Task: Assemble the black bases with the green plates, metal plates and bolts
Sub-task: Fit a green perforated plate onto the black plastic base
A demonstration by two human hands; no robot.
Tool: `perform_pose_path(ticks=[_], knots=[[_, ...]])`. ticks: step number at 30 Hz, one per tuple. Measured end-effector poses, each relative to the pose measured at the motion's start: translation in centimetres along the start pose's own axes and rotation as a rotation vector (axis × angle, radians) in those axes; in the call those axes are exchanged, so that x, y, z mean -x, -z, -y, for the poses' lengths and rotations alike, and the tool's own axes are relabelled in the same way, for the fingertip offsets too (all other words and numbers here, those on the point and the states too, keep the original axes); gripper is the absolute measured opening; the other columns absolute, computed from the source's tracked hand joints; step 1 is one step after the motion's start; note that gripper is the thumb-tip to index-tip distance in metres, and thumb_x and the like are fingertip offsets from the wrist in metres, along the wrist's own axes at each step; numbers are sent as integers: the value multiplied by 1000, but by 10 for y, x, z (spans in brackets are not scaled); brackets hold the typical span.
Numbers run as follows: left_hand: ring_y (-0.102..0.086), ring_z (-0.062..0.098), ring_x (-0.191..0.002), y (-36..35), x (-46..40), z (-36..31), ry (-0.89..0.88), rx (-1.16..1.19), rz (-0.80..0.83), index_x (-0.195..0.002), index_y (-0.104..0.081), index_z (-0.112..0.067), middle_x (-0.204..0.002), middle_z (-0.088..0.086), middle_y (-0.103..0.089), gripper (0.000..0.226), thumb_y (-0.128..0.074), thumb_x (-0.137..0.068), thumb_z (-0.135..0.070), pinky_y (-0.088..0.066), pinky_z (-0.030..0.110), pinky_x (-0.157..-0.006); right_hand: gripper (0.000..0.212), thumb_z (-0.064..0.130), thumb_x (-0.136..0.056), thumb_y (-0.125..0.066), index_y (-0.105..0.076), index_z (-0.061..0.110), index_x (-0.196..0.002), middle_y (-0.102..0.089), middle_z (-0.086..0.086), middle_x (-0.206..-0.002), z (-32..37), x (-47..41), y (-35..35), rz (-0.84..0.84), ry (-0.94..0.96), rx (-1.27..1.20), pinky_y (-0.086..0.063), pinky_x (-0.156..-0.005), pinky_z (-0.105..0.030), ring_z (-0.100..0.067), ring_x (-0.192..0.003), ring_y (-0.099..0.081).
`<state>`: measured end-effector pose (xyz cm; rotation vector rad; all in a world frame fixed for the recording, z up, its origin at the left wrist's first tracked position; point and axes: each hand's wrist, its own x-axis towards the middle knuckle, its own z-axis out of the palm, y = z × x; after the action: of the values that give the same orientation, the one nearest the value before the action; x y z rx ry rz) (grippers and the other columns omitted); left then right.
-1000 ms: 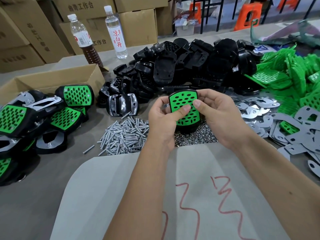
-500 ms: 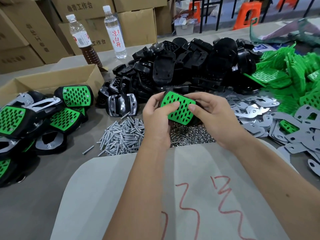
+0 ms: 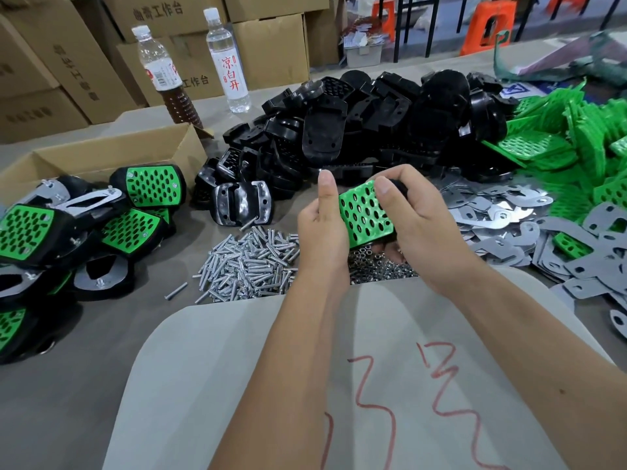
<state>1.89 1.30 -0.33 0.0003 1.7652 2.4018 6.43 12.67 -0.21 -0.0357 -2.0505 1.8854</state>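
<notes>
Both my hands hold one black base with a green plate (image 3: pixel 364 215) set in its top, tilted on edge above the nut pile (image 3: pixel 380 266). My left hand (image 3: pixel 322 228) grips its left side, thumb pointing up. My right hand (image 3: pixel 414 222) curls round its right side, thumb on the upper edge of the green plate. Loose bolts (image 3: pixel 247 262) lie in a heap left of my hands. Black bases (image 3: pixel 356 130) are piled behind, green plates (image 3: pixel 576 144) at the far right, metal plates (image 3: pixel 509 212) to the right.
Finished green-and-black assemblies (image 3: pixel 68 232) are stacked at the left, beside an open cardboard box (image 3: pixel 101 154). Two bottles (image 3: pixel 230 59) stand at the back before stacked cartons. A pale sheet with red scribbles (image 3: pixel 339 385) lies under my forearms.
The base with its green plate has been turned from facing me upright to tilted on edge, leaning right. My left thumb has come off the plate and points up; the right thumb moved onto the upper edge.
</notes>
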Motion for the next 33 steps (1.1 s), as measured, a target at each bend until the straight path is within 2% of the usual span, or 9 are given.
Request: perform_pose_path(ticks=[6, 8, 10, 15, 19, 21, 25, 29, 33], knots=[[-68, 18, -67, -2, 0, -3, 17, -1, -57, -80, -61, -9, -72, 2, -70, 55, -55, -101, -59, -56, 33, -63, 24, 46, -100, -57, -55, 27, -114, -63, -1, -99, 0, 1, -2, 0, 9, -19, -49, -46, -35, -20, -72, -62], [-59, 9, -56, -5, 0, 0, -101, -135, -196, -73, -51, -14, -58, -10, -60, 54, -55, -101, -59, -49, 26, -55, 23, 35, -102, -62, -49, 21, -115, -55, -3, -108, -4, 1, -6, -171, 95, 215, -57, -72, -43, -22, -90, -59], [-50, 2, -47, -7, 1, 3, -197, -215, -279, -68, -44, -17, -48, -15, -53, 55, -55, -101, -60, -43, 22, -50, 21, 31, -99, -68, -54, 16, -104, -48, -2, -106, -5, 1, -8, -291, 193, 503, -49, -87, -35, -19, -95, -50], [-42, 11, -52, -5, 0, 3, -186, -225, -237, -61, -29, -22, -52, -11, -41, 62, -48, -102, -64, -37, 31, -58, 22, 33, -94, -76, -67, 16, -85, -43, 5, -92, -5, -1, -3, -201, 87, 422, -37, -75, -12, -3, -80, -45], [-58, 21, -68, -2, -2, -1, -30, -100, -140, -75, -49, -16, -72, 7, -56, 64, -42, -97, -75, -50, 39, -69, 23, 24, -94, -78, -66, 9, -81, -56, -23, -97, 0, -3, 2, -119, 49, 160, -46, -74, -32, -17, -78, -48], [-71, 20, -71, 2, -1, -3, 39, -15, -74, -81, -60, -11, -74, 6, -71, 74, -37, -94, -80, -60, 40, -75, 23, 19, -94, -78, -64, 9, -79, -56, -31, -102, 3, -2, -1, -114, 74, 102, -46, -71, -26, -13, -76, -48], [-77, 18, -80, 6, 2, -4, 62, 41, 25, -74, -77, -21, -84, 6, -79, 80, -32, -84, -86, -64, 37, -78, 22, 19, -94, -78, -65, 7, -82, -57, -20, -95, 2, -2, -1, -138, 130, 155, -45, -69, -27, -10, -74, -45], [-77, 22, -87, 0, 4, -5, 36, -24, 36, -109, -69, 3, -97, 14, -79, 93, -36, -85, -80, -62, 37, -80, 25, 25, -93, -79, -64, 10, -81, -55, 3, -85, -1, -5, 8, -190, 154, 308, -46, -79, -45, -21, -83, -46], [-71, 21, -83, 2, 6, -4, 41, -28, 60, -103, -69, 0, -90, 10, -74, 47, -65, -97, -47, -59, 36, -76, 28, 26, -91, -79, -58, 14, -77, -50, 3, -83, 1, -7, 7, -256, 217, 421, -41, -75, -40, -22, -83, -45]])
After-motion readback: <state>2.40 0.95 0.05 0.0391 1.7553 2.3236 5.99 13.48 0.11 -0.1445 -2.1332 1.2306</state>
